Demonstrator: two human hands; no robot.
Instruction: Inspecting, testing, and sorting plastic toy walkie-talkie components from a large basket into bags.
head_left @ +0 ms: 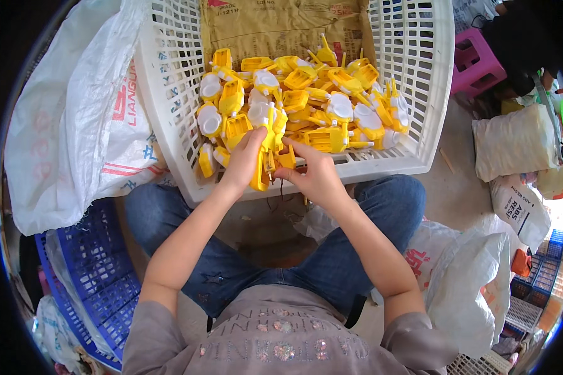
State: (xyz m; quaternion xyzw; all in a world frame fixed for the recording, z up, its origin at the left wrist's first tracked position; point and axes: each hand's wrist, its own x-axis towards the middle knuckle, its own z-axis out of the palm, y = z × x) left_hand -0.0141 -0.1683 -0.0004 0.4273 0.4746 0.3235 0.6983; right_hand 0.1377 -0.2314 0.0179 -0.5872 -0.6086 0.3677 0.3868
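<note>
Two denim-clad knees are sitting just before the white slotted crate. Over its near rim, the left hand is clamping its fingers on a yellow plastic housing; the right hand is pinching it between thumb and fingers. Inside the crate, yellow-and-white housings are lying heaped, and a brown sack is lining its far end.

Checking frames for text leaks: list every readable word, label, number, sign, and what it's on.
Wording withheld.
Brown sack: dark and red print, smallest lines unreadable.
Left white sack: red and blue print.
Right white sack: black print.
Sack by right knee: red print, partly hidden.
Grey shirt: sequinned letters, partly unclear.
Yellow pieces: none readable.
</note>
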